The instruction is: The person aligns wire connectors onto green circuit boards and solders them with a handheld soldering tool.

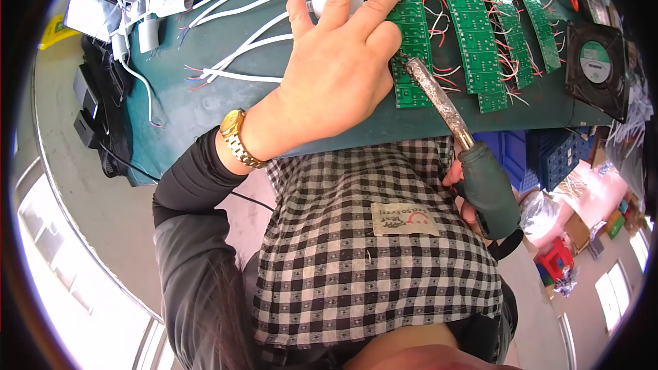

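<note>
Bare green tabletop [226,106] lies open left of the circuit strips [473,27], with white cables [240,27] crowding above.

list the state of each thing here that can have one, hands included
left hand: open, flat, fingers pressing on a green circuit board strip
right hand: mostly hidden, gripping the soldering iron handle
soldering iron: held, tip down on the board by the left hand
green circuit board strips: laid side by side, red and white wires attached
white cables: loose, ends stripped
black fan: lying flat; spinning or not, cannot tell
</note>
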`<act>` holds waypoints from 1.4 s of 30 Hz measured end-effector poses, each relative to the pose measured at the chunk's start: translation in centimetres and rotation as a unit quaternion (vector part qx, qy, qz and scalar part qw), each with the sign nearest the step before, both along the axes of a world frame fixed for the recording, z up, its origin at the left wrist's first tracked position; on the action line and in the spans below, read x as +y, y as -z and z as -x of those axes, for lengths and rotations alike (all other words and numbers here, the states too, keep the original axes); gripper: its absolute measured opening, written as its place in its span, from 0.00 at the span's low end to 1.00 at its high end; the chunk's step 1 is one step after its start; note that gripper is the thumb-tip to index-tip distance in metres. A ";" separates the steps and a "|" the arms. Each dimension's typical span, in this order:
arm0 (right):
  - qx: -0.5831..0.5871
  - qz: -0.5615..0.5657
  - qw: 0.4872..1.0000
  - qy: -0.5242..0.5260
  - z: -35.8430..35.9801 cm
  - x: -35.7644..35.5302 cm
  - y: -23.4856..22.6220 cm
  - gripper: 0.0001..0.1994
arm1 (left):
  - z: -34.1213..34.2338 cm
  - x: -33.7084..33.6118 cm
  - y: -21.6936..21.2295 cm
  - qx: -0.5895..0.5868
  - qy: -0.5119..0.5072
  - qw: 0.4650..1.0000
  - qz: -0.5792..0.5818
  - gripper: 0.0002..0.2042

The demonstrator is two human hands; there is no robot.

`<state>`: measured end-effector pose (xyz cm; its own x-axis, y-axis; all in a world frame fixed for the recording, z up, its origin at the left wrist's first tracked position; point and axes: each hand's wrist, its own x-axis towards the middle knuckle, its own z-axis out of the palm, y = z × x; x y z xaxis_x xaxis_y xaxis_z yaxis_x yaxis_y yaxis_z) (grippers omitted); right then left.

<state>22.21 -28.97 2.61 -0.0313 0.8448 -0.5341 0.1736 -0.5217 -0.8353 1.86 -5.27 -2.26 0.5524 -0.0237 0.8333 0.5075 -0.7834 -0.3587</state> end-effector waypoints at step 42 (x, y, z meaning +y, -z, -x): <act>-0.002 -0.142 0.984 -0.103 -1.4 0.5 1.5 0.19 | 0.9 -3.9 -6.6 0.182 -0.058 0.846 0.498 0.09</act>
